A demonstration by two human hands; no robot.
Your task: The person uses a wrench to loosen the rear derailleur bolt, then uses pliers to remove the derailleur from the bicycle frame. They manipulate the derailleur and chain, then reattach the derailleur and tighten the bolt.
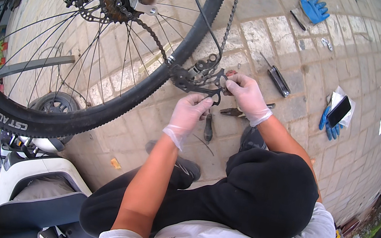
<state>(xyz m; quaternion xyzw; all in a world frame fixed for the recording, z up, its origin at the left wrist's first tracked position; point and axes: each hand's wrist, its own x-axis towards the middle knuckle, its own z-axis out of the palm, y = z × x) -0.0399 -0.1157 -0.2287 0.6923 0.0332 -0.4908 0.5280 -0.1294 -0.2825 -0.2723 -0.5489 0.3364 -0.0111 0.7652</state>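
Observation:
Both hands wear thin translucent gloves and work at a bicycle's rear derailleur (pixel 183 75), which hangs off the frame beside the rear tyre (pixel 154 82). My left hand (pixel 189 113) pinches the lower edge of its black cage plate between thumb and fingers. My right hand (pixel 248 97) has its fingers closed on the cage's right end, near a small jockey wheel; the fingertips partly hide what they grip. From the cassette (pixel 114 3) the chain (pixel 150 31) runs down to the derailleur, and a black cable curves into it from above.
Below the hands lie a screwdriver (pixel 208 130) and pliers (pixel 232 111). A folding hex key set (pixel 279 82) lies to the right. Farther off are a blue glove (pixel 314 10), a phone (pixel 339 111) and another blue glove (pixel 324 119). A white scooter (pixel 54 166) stands at lower left.

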